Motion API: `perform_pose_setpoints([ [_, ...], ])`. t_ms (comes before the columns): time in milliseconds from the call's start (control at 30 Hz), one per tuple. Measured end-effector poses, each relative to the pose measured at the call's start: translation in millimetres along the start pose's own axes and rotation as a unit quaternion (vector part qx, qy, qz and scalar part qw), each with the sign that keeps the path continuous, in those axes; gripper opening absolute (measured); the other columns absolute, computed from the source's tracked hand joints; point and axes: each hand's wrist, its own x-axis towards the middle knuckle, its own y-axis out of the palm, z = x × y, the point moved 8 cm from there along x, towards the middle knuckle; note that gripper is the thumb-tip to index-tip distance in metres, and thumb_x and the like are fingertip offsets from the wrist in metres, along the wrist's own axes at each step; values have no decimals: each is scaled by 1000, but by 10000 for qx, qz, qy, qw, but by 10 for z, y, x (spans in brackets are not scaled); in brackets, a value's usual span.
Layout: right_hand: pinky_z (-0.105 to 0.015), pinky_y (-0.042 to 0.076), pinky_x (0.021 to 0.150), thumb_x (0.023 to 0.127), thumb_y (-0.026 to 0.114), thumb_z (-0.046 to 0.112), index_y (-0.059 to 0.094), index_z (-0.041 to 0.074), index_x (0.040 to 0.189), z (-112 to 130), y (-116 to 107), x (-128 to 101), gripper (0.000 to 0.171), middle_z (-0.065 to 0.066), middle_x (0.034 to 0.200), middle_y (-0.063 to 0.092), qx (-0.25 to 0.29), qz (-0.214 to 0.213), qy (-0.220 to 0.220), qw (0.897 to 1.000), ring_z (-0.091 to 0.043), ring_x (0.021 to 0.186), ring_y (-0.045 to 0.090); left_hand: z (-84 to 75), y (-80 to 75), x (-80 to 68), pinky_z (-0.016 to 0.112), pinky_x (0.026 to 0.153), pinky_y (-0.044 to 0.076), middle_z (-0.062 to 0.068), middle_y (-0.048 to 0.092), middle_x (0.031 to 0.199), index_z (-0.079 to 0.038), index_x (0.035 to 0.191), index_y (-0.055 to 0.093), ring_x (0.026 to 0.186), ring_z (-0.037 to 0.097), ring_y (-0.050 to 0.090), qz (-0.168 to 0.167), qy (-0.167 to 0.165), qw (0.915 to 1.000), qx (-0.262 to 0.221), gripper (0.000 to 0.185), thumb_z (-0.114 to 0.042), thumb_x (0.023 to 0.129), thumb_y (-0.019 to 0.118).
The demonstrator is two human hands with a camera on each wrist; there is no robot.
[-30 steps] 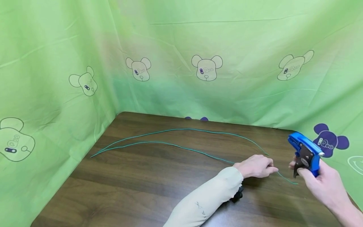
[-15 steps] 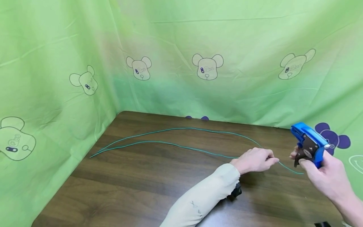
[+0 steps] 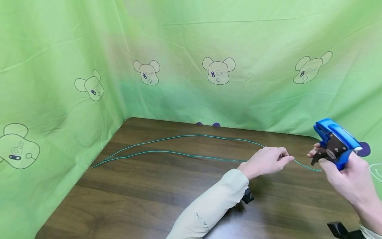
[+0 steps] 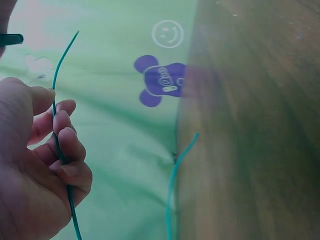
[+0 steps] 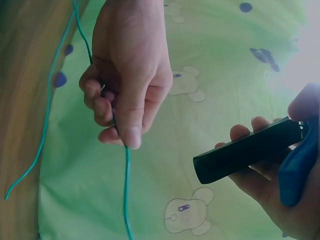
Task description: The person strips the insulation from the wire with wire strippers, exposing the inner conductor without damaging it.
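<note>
Brown tabletop [image 3: 143, 189] below — left grip [image 3: 267, 161] (curled, raised) pinches wire [image 5: 127, 185].

Green cloth backdrop [image 3: 179, 43], printed cartoon animal heads [image 3: 218, 77], brown wood-grain tabletop [image 3: 128, 199]

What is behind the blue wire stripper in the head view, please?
Behind the blue wire stripper, held in the right hand, is green cloth, with a purple printed patch showing beside the stripper. The table edge disappears there; anything fully covered cannot be seen.

From here, wire [image 3: 203, 135] stretches across the tabletop [image 3: 134, 199], mid-frame; tool [image 3: 335, 146] at right, curtain [image 3: 179, 39] behind.
</note>
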Motion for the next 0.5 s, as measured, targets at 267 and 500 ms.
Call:
perform_pose_setpoints([
  [267,-9,49,80,77,43,-25,61,-11,99,84,-19,71,31,1,91,71,984,-163,-199,9948,-5,83,68,-37,-283,-53,6,62,37,-24,55,74,-35,91,64,66,-10,49,-384,121,9989,-253,23,-49,101,48],
  [500,-19,51,88,79,36,-27,52,-29,100,223,9,173,27,-15,95,72,2892,-95,-656,9550,-19,91,69,-42,-500,-110,5,60,37,-22,55,72,-33,91,64,63,-10,48,-782,183,9954,-520,21,-45,100,50],
])
